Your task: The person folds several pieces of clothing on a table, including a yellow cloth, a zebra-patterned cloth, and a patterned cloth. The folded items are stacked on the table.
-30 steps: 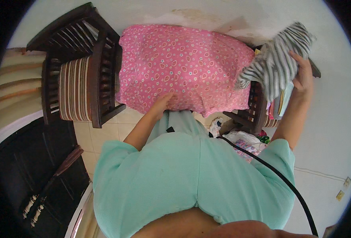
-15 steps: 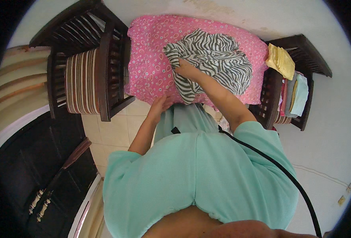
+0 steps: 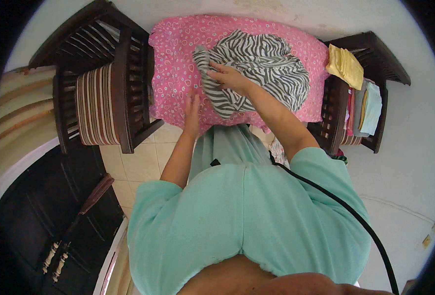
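A bunched zebra-striped cloth point(image 3: 271, 69) in black and white lies on a pink patterned cover point(image 3: 170, 73) spread over a raised surface. My right hand point(image 3: 230, 78) rests on the striped cloth near its left end, fingers spread and not gripping it. A narrow folded flap of that cloth sticks up left of my fingers. My left hand point(image 3: 192, 112) is at the near edge of the pink cover, left of the striped cloth. Its fingers stretch out straight and hold nothing.
A dark wooden armchair point(image 3: 122, 98) with a striped cushion point(image 3: 97, 104) stands left. On the right chair point(image 3: 333, 105) are folded yellow cloths point(image 3: 345, 66) and a pile of folded clothes point(image 3: 370, 108). A black cable point(image 3: 343, 202) runs over my right side. Dark cabinet doors point(image 3: 40, 211) stand lower left.
My left hand has moved forward and slightly left, its fingers straightening. My right hand has opened from its hold on the striped cloth, whose left end has shifted a little left.
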Demonstrator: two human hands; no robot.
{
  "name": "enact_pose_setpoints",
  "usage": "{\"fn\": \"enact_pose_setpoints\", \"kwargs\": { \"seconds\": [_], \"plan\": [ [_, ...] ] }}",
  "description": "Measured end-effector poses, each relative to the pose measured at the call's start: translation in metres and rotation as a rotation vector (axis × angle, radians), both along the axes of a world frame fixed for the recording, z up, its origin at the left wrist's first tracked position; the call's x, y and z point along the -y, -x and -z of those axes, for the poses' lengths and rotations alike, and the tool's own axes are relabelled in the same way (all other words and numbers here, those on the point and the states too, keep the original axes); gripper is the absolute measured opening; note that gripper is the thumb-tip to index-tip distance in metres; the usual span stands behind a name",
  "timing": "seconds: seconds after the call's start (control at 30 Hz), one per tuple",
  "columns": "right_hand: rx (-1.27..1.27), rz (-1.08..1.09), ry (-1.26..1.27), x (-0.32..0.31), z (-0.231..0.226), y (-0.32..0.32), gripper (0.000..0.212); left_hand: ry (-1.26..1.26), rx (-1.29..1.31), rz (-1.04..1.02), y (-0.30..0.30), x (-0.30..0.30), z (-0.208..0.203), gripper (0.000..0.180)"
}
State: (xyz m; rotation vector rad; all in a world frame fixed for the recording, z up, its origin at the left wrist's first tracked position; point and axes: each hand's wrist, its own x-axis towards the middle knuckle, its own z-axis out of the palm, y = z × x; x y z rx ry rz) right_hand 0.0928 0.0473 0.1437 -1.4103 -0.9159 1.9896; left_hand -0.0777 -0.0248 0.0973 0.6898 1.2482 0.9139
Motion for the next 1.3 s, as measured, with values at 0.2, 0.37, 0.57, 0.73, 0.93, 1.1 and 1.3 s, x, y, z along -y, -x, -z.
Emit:
{"fn": "enact_pose_setpoints", "kwargs": {
  "seconds": [0.2,0.37,0.57,0.73,0.93,1.1,1.3],
  "plan": [
    [-0.014,0.366,0.054,0.04,0.069,-0.058,0.038,-0.584,-0.962,0.141,0.002,-0.008,0.012,0.056],
    [0.188,1.195,0.201,0.075,0.124,-0.116,0.018,-0.865,-0.979,0.795,-0.027,0.011,0.011,0.064],
    [-0.034,1.262,0.161,0.056,0.124,-0.153,0.015,-0.869,-1.085,0.784,-0.029,-0.005,0.052,0.07],
    [-0.017,1.267,0.165,0.033,0.123,-0.168,0.013,-0.857,-1.099,0.828,-0.029,-0.018,0.048,0.076],
    [-0.107,1.049,-0.229,-0.01,0.046,-0.15,0.011,-0.784,-1.118,0.791,-0.028,-0.019,0.042,0.08],
    [0.138,1.004,-0.13,-0.013,0.083,-0.161,0.009,-0.744,-1.151,0.729,-0.027,-0.015,0.054,0.082],
    [0.04,0.839,0.015,0.037,0.139,-0.161,0.023,-0.778,-1.184,0.827,-0.024,0.0,0.053,0.078]
  ]
}}
